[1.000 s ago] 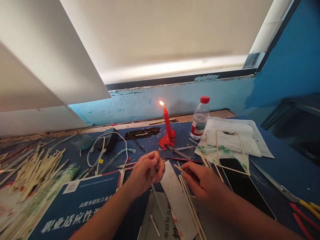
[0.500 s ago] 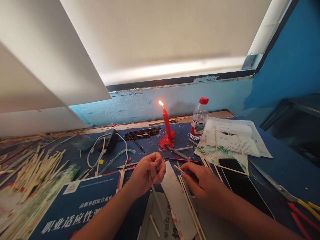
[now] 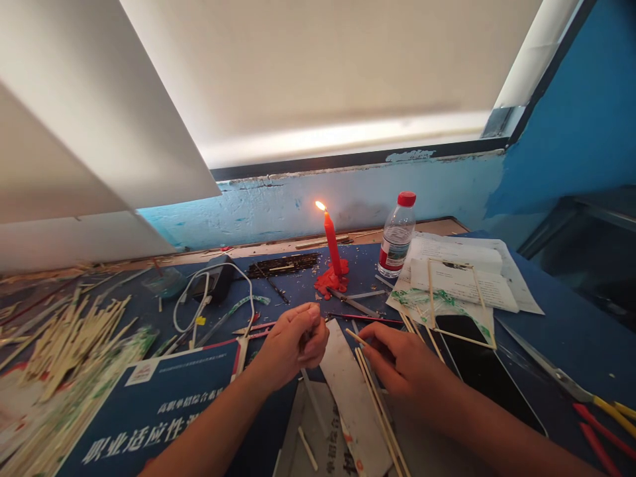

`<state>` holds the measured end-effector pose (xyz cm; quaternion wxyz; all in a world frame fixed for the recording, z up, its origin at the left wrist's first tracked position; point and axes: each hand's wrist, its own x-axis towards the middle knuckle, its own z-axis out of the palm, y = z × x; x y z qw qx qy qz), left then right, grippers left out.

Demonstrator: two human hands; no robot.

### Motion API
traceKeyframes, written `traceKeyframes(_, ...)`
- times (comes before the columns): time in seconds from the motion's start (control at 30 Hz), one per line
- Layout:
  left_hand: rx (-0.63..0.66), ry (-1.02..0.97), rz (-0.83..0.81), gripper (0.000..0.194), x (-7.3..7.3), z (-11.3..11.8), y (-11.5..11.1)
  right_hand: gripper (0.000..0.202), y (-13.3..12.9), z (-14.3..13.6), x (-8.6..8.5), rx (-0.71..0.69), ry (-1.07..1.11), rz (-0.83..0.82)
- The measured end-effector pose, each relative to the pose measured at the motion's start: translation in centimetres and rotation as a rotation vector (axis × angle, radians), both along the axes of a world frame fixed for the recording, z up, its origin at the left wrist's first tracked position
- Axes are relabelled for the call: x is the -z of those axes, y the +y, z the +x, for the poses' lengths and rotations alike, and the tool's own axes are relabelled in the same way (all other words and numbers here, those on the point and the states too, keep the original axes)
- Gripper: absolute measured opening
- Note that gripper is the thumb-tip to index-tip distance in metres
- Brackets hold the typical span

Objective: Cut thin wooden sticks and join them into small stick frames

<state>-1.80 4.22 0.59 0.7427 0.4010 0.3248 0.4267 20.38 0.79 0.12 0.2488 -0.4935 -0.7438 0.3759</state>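
My left hand (image 3: 295, 344) is closed, fingers curled in with the thumb against them; whatever it may hold is too small or hidden to name. Between the thumb and fingers of my right hand (image 3: 392, 351) is a short wooden stick (image 3: 356, 337), its tip pointing toward my left hand. Long thin sticks (image 3: 380, 411) lie below my right hand, over a pale paper strip (image 3: 348, 384). Behind both hands a lit red candle (image 3: 332, 245) stands upright in melted red wax (image 3: 330, 279).
A water bottle (image 3: 396, 238), papers (image 3: 462, 271), a stick frame (image 3: 432, 295) and a phone (image 3: 491, 371) are on the right, with scissors (image 3: 546, 368) beyond. A book (image 3: 149, 411), cable (image 3: 251, 285) and many loose sticks (image 3: 74, 338) occupy the left.
The fingers of my left hand have curled in more tightly, and the hand has turned slightly. My right hand has stayed almost still with its stick.
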Motion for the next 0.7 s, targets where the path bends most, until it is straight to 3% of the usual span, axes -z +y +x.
traceKeyframes(0.1, 0.008, 0.014, 0.0, 0.037, -0.2, 0.0, -0.1, 0.015, -0.1, 0.0, -0.3, 0.003, -0.01, 0.0)
traceKeyframes(0.2, -0.011, 0.047, 0.009, 0.017, -0.2, 0.0, 0.0, 0.016, -0.2, 0.0, -0.8, 0.005, -0.016, -0.004)
traceKeyframes(0.33, -0.145, 0.114, 0.058, 0.006, -0.1, -0.2, 0.3, 0.017, -0.2, 0.1, -0.8, 0.015, -0.004, 0.001)
traceKeyframes(0.5, -0.316, 0.263, 0.135, 0.035, 0.4, -0.5, 0.9, 0.017, 0.3, 0.6, 0.2, 0.091, 0.083, 0.004)
traceKeyframes(0.7, -0.351, 0.439, 0.251, 0.028, 0.9, -0.1, 0.9, 0.024, 0.7, 0.6, 0.8, 0.129, 0.193, -0.105)
